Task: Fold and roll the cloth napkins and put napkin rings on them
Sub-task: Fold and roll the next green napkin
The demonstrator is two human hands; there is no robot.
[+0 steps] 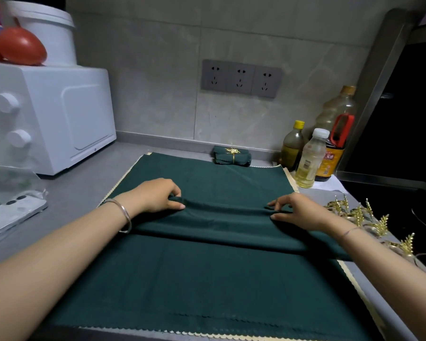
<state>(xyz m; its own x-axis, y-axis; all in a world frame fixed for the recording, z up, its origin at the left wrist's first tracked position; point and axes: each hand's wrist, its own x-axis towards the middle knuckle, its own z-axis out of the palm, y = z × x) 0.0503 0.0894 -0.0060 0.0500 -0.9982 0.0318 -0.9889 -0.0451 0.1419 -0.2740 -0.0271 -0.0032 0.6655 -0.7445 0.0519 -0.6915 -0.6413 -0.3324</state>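
Observation:
A dark green cloth napkin (pixel 207 279) lies spread on the grey counter over other napkins with cream scalloped edges. A raised fold (pixel 225 210) runs across its middle. My left hand (pixel 158 195) pinches the fold at its left end. My right hand (pixel 298 211) pinches it at the right end. At the back, against the wall, sits a finished rolled green napkin (pixel 231 156) with a gold leaf ring round it. Several loose gold leaf napkin rings (pixel 369 217) lie on the counter to the right of my right wrist.
A white microwave (pixel 47 114) stands at the left with tomatoes (pixel 20 46) and a white bucket (pixel 47 28) on top. A phone (pixel 12 212) lies beside it. Oil and sauce bottles (pixel 315 153) stand at the back right. A black stove (pixel 403 212) is at the right.

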